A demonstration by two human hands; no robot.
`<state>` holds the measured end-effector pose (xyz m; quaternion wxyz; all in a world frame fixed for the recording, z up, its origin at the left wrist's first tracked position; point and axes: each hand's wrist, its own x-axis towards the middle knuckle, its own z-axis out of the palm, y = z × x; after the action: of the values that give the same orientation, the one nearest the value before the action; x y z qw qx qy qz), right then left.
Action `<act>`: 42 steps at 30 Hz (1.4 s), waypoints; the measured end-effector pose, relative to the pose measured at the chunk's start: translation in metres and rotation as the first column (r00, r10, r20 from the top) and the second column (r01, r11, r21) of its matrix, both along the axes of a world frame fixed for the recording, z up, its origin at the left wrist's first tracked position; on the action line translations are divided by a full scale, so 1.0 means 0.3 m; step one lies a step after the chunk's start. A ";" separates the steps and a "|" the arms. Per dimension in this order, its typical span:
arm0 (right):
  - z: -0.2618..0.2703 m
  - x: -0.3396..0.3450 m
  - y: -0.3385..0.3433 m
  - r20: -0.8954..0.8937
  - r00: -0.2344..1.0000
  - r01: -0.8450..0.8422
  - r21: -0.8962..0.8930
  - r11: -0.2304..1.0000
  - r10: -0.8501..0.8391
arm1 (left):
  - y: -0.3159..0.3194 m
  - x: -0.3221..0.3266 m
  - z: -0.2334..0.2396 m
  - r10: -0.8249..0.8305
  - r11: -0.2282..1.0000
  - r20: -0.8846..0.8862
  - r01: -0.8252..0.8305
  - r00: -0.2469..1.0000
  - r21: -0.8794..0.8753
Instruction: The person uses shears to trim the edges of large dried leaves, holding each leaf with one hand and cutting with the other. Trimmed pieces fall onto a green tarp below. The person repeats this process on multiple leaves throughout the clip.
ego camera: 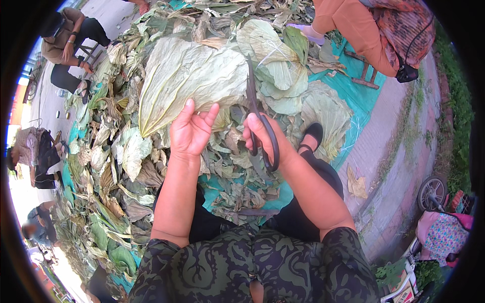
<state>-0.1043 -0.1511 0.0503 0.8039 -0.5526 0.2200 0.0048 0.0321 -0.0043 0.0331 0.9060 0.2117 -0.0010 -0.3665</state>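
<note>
A pale, dried lotus leaf, folded and strongly veined, spreads out before me. My left hand holds its lower edge, thumb in front and some fingers hidden behind it. In my right hand is a pair of dark metal scissors, fingers through the handle loops. The blades point away from me along the leaf's right edge and look closed or nearly so; whether they touch the leaf I cannot tell. Just beyond them lies a stack of leaves with white string across it.
Dried leaves heap up to my left and ahead on a teal tarp. A loose leaf stack lies by my shoe. Another person sits by a wooden stool; several people are at left. A parked two-wheeler stands right.
</note>
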 end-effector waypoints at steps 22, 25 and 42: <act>0.042 -0.003 -0.007 -0.029 1.000 -0.006 -0.197 0.980 0.000 | 0.035 0.026 0.003 -0.041 0.999 0.045 0.042 0.998 -0.004; 0.015 -0.002 -0.014 0.003 1.000 -0.013 -0.188 0.982 0.014 | 0.041 0.030 0.016 -0.055 0.998 0.095 0.055 0.994 0.009; 0.035 -0.009 -0.034 0.026 0.999 -0.036 -0.032 0.999 0.037 | 0.057 0.049 0.030 -0.101 0.995 0.091 0.099 0.991 0.033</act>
<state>-0.1069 -0.1613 0.0608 0.7976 -0.5692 0.1993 0.0085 0.0470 0.0127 0.0421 0.8823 0.2411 -0.0484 -0.4013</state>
